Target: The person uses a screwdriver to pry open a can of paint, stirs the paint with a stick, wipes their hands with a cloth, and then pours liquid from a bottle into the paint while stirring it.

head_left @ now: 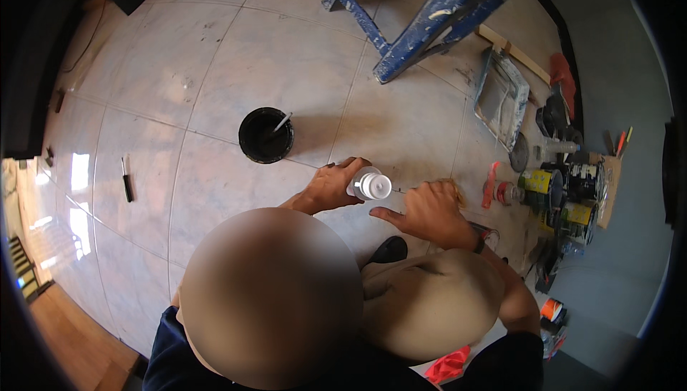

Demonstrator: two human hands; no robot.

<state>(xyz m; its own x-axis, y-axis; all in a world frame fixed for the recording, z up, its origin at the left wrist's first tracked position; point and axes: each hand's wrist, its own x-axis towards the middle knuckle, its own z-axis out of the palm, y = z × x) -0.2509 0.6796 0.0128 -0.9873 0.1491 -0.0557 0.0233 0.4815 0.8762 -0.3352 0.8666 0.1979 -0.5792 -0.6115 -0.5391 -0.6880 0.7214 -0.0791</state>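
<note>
My left hand (325, 187) is wrapped round a clear plastic bottle (373, 185) with a white cap, which points up toward me. To its right, my right hand (433, 212) has curled fingers, its thumb stretched toward the bottle. A thin tip shows between that hand and the cap, and a yellowish end (458, 192) shows past the knuckles. They look like parts of one slim tool, mostly hidden by the fingers. Beyond my left hand, a black bucket (247, 137) stands on the tiles with a pale stick (283, 122) leaning in it.
A paint-spattered blue stool (418, 33) stands at the far right. Along the right wall are a paint tray (502, 97), paint cans (542, 187) and red cloth or plastic (491, 185). A dark-handled screwdriver-like tool (127, 182) lies on the tiled floor (164, 54) at left.
</note>
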